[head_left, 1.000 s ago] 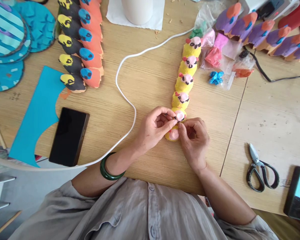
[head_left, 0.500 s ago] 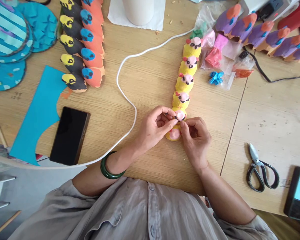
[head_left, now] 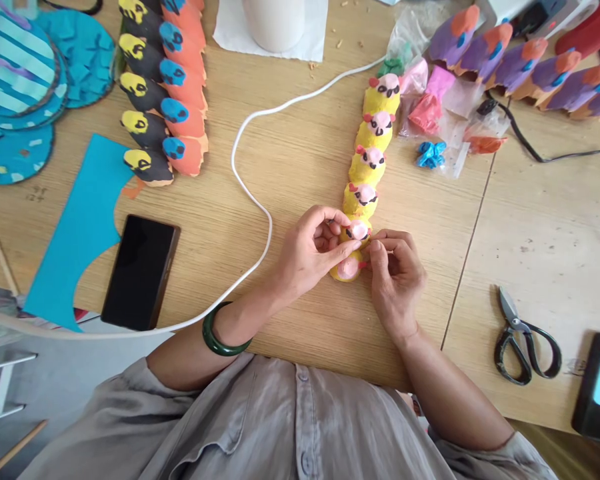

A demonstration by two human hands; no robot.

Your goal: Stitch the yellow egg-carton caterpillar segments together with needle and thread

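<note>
A row of yellow clay-covered bumps point(head_left: 367, 165) with pink faces and black marks runs down the table in front of me. My left hand point(head_left: 320, 243) curves around the left side of the second bump from the bottom, thumb and index finger touching its pink face point(head_left: 359, 230). Just right of that bump, my right hand point(head_left: 396, 273) has thumb and index finger pinched together; anything between them is too small to make out. The lowest bump point(head_left: 347, 268) has a plain pink patch and red bits at its side.
Scissors point(head_left: 517, 333) lie at the right, a black phone point(head_left: 140, 272) at the left beside a blue sheet point(head_left: 75, 233). A white cable point(head_left: 237, 147) crosses the table. Bagged clay point(head_left: 427, 110) and purple bumps point(head_left: 493, 50) are at the upper right.
My right hand has moved slightly right, away from the pink face. My left thumb reaches a little further right along the bump's lower edge.
</note>
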